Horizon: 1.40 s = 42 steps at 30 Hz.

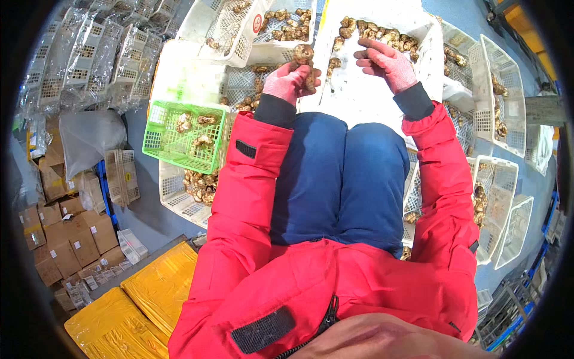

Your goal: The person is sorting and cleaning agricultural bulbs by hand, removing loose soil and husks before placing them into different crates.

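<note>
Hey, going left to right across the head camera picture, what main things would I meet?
Cardboard boxes, green basket, left hand holding a mushroom, right hand, outermost white basket at upper right.

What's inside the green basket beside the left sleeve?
A few brown-and-white mushrooms lie in the green basket; what's directly beneath them is covered.

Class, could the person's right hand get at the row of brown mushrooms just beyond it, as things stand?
Probably yes: the right hand looks empty and open, close to the row of brown mushrooms, and nothing visible stands between them.
</note>
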Tool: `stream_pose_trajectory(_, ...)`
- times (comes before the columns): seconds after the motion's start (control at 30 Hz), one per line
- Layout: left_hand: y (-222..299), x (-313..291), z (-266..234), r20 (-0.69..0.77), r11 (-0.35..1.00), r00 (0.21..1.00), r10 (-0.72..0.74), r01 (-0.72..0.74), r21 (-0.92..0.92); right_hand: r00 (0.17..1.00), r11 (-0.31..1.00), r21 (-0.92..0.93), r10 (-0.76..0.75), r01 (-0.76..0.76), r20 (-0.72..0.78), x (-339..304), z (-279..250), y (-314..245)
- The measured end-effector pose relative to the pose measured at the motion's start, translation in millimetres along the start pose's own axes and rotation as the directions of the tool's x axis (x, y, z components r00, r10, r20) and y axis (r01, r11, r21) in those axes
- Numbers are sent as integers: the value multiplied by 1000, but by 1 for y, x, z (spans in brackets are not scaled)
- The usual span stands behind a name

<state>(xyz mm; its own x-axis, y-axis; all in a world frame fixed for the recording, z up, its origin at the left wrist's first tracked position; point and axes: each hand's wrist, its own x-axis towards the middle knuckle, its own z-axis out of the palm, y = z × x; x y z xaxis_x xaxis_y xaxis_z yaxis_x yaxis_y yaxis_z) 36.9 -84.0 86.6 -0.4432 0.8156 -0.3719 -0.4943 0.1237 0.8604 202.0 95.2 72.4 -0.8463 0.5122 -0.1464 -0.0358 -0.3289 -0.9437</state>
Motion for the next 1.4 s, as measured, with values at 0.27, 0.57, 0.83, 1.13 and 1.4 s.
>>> stream_pose_trajectory(0.27, -6, 9, 23, 69, 978, 992, 103, -88, -191, 980, 978, -131, -144, 162, 134, 7, 27, 15)
stream_pose_trajectory(0.57, -24, 5, 93, 256, 925, 955, 152, -229, 303, 958, 961, 102, -240, 258, -160, -26, 8, 21)
stream_pose_trajectory(0.83, -53, 43, 99, 221, 994, 973, -72, 89, -67, 893, 974, -85, -224, 208, -391, -28, 13, 41)
stream_pose_trajectory(1.13, -7, 24, 102, 316, 992, 945, -87, 113, -63, 898, 989, 73, -86, 129, -431, -89, -42, 56)
stream_pose_trajectory(1.4, -3, 23, 79, 171, 996, 981, -90, 93, -12, 844, 959, -190, 81, -211, -531, -377, -123, 108)
